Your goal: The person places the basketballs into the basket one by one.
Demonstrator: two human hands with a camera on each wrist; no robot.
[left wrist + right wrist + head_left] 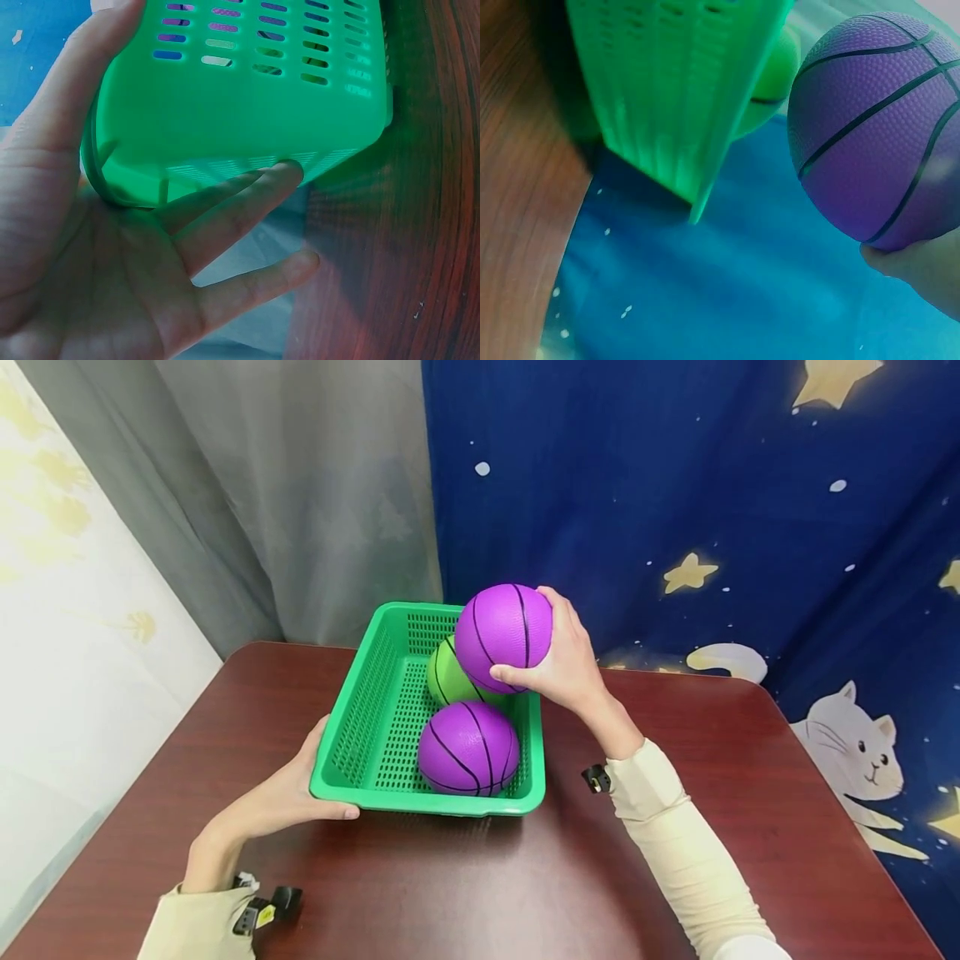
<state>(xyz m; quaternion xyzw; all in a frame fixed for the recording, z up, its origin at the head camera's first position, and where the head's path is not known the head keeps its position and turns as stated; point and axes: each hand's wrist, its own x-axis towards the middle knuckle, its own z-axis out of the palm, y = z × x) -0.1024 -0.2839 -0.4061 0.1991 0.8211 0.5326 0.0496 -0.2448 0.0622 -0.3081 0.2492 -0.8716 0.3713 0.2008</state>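
Observation:
My right hand (566,664) grips a purple mini basketball (504,631) from its right side, with the thumb at its front. The ball is above the far right part of a green plastic basket (427,802). Inside the basket, a second purple basketball (468,750) lies near the front right, and a green basketball (447,677) behind it is partly hidden by the held ball. At the basket's near left corner, my left hand (281,793) holds on, its thumb along the front and its fingers at the left side. The left wrist view shows the fingers spread against the basket wall (225,112).
The basket is over a dark red-brown wooden table (660,752). A grey curtain (337,502) and a blue curtain (600,510) with stars and a cat hang behind it. A pale wall hanging (82,652) is at the left. Both wrists wear small black devices (596,778).

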